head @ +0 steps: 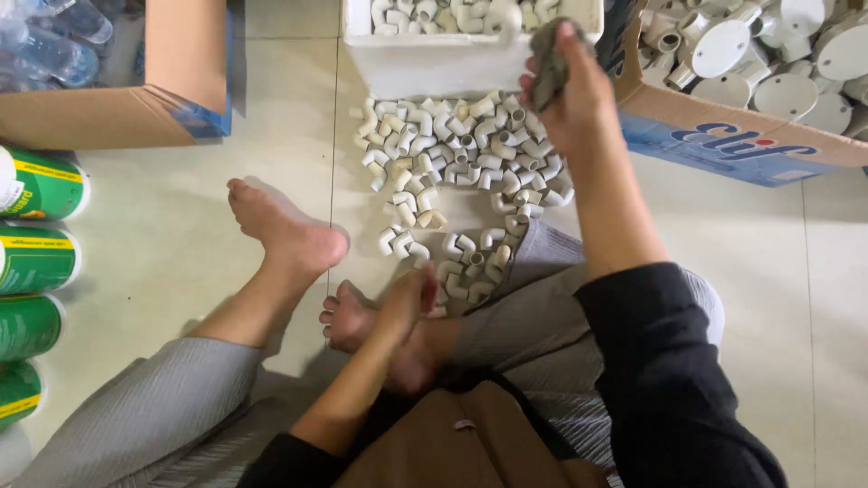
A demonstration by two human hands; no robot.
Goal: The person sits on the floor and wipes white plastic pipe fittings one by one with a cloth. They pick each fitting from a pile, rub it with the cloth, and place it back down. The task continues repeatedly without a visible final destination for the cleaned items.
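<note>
R hand (pixel 570 99) w/ grey cloth (pixel 548 63) over white bin (pixel 434 65); L hand (pixel 409 300) at elbow fittings pile (pixel 461 172) on floor.

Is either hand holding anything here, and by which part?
The right hand grips a grey cloth bunched in its fingers, around its middle. The left hand reaches the white pipe elbows; whether it holds one cannot be told.

Soft, even indoor light falls from above on a pale tiled floor (pixel 181 226), bright without harsh glare. Faint, diffuse shadows gather under the bare foot (pixel 289 235) and beside the cardboard box (pixel 185 81) at upper left. The raised right hand (pixel 570 90) is slightly motion-blurred, as is the grey cloth (pixel 549 63) it grips. Wide-angle distortion bends the green cans (pixel 36 258) at the left edge.
</note>
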